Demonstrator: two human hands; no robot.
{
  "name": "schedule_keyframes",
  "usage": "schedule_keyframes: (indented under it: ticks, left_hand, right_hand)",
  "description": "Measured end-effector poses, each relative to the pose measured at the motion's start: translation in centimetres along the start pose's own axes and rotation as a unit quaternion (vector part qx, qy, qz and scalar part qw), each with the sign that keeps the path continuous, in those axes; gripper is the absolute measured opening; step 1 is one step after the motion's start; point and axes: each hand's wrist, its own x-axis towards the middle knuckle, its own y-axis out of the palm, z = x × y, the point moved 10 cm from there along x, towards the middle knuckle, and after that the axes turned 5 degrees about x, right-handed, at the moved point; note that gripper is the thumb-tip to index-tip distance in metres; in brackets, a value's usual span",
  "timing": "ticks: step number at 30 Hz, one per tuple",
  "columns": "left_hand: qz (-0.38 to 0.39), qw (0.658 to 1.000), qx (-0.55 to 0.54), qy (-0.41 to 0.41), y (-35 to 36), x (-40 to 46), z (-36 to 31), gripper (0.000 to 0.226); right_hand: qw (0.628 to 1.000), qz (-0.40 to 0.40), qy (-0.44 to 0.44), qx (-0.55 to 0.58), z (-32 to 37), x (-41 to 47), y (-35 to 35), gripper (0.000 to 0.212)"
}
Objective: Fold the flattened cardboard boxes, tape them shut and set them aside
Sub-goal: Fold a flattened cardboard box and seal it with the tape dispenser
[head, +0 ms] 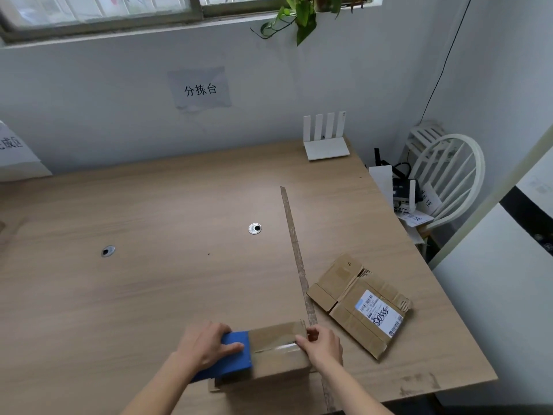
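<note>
Folded cardboard box (278, 351) at near table (149, 280) edge, directly before me, clear tape along top seam. My left hand (206, 344) curled round blue tape dispenser (232, 359), pressing it on box's left end. My right hand (321, 344) pinching tape at box's right top edge. Flattened box (359, 304) with shipping label lies to right, apart. White router (326, 139) at far edge

The box (278, 351) lies between the hands, left hand (206, 344) on the dispenser (232, 356) atop it. Right of the right hand (321, 344) lies a flat box (359, 304); beyond it, a router (326, 139).
</note>
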Motion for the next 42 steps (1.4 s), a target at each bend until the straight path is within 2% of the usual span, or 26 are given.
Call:
schedule_keyframes:
  ticks: [4, 12, 18, 34, 39, 42]
  left_hand:
    - [0.000, 0.998, -0.001, -0.062, 1.8, -3.1, 7.5, 0.055]
    - [-0.006, 0.996, -0.075, -0.057, 4.4, -4.5, 10.0, 0.060]
    - [-0.015, 0.997, -0.078, -0.022, 4.8, -3.6, 11.5, 0.062]
    - [0.044, 0.986, -0.157, 0.040, 7.8, -2.3, 14.1, 0.058]
    - [0.081, 0.987, -0.136, 0.025, 9.3, -2.1, 16.6, 0.054]
    - [0.044, 0.990, -0.133, 0.010, 9.5, -2.2, 16.9, 0.053]
  right_hand:
    - [1.000, 0.002, -0.021, -0.012, 0.5, 0.0, 0.1, 0.044]
    - [0.999, -0.004, -0.043, -0.026, 1.6, -0.4, 0.1, 0.048]
    - [0.998, -0.007, -0.049, -0.042, 2.3, -1.2, 0.7, 0.044]
    - [0.996, -0.026, -0.072, -0.051, 3.2, -2.4, 1.5, 0.052]
    - [0.996, -0.025, -0.070, -0.050, 3.2, -2.5, 1.4, 0.054]
    - [0.996, -0.029, -0.069, -0.048, 3.0, -2.6, 1.4, 0.054]
